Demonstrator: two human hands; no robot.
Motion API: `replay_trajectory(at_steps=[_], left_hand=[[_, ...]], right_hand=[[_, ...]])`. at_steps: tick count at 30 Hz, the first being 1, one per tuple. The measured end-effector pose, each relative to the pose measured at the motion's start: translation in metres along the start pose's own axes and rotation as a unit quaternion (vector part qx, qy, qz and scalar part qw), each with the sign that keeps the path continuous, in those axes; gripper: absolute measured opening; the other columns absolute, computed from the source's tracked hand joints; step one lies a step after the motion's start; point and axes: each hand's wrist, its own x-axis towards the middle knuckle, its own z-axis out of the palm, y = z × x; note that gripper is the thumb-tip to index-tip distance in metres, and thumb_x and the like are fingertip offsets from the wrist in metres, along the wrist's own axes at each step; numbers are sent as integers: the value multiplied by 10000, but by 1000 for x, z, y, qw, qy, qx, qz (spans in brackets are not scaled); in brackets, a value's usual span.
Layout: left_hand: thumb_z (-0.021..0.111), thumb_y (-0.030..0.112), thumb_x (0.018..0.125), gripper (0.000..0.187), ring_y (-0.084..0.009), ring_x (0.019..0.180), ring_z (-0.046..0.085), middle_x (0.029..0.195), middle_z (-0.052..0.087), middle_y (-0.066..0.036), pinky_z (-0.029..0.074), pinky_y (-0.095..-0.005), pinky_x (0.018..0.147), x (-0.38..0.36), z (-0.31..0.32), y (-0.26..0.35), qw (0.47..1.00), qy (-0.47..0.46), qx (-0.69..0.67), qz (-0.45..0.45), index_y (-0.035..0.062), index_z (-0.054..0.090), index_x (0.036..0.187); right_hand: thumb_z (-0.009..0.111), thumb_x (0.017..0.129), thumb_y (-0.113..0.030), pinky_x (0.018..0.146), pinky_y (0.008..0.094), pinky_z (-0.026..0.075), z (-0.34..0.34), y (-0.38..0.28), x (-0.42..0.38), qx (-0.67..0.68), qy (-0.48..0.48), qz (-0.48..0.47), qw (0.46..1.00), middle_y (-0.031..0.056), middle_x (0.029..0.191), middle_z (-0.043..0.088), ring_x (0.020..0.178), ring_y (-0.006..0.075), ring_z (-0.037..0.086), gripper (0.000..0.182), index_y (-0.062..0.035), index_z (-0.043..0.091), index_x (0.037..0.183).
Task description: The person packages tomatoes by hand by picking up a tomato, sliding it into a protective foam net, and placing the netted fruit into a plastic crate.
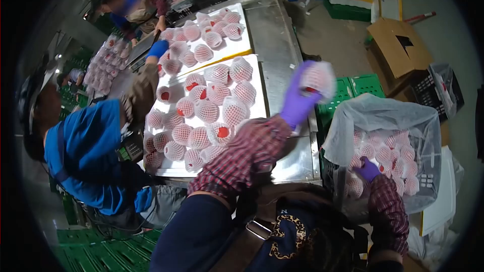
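Observation:
My left hand [297,98], in a purple glove, is closed around a fruit in a white-and-pink foam net [318,80], raised above the right side of the metal table. A spot of red shows on that fruit. Down in the lined crate [385,108] at the right, my right hand [368,170], also gloved in purple, has its fingers curled at a foam-netted fruit [356,161]. More netted fruits [398,156] lie around it in the crate. On the table, a white tray [264,106] bears several rows of netted fruit, some with red patches.
A second white tray [244,30] of netted fruit adjoins the first on the metal table [272,25]. At the left stands a co-worker in blue [91,141], a blue-gloved hand [158,49] by the fruit. Cardboard box [398,45] and green crates [365,84] stand right.

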Motion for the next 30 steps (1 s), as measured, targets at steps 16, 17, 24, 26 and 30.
replay_trajectory(at_steps=[16, 17, 24, 26, 30], left_hand=[[645, 255, 719, 746, -403, 1285, 171, 1417, 138, -214, 184, -454, 1041, -63, -285, -4, 653, 363, 658, -92, 120, 279, 1355], [631, 278, 739, 741, -398, 1291, 158, 1419, 133, -211, 181, -454, 1043, -58, -266, -3, 679, 335, 653, -19, 99, 264, 1357], [517, 126, 856, 361, -174, 1058, 490, 1126, 541, -87, 397, -284, 900, -32, -45, 20, 987, 39, -77, -136, 14, 478, 1197], [507, 96, 873, 324, -149, 1013, 537, 1089, 574, -93, 414, -261, 900, -31, 7, 21, 977, -103, -112, -152, 7, 495, 1184], [581, 186, 836, 582, -206, 1179, 409, 1279, 420, -140, 315, -293, 999, -39, 108, 1, 919, -260, -172, -240, 83, 310, 1340]], right_hand=[[760, 582, -286, 636, 379, 486, 38, -4, 42, 89, 77, -72, 990, 160, 744, 591, 690, 302, 608, 673, -82, 356, 1080], [764, 575, -284, 622, 371, 485, 41, 2, 43, 57, 88, -47, 993, 155, 732, 590, 686, 289, 609, 668, -83, 363, 1070], [776, 580, -260, 577, 306, 488, -41, -22, 12, 68, 38, 29, 997, 98, 720, 606, 620, 191, 604, 582, -74, 419, 1001], [731, 651, -254, 580, 282, 487, -63, -13, -2, 219, 102, -1, 971, 88, 798, 609, 650, 171, 600, 543, -68, 428, 1062], [597, 800, -292, 582, 244, 481, -101, -61, -60, 560, 191, -115, 798, 77, 926, 590, 717, 155, 591, 466, -44, 447, 1165]])
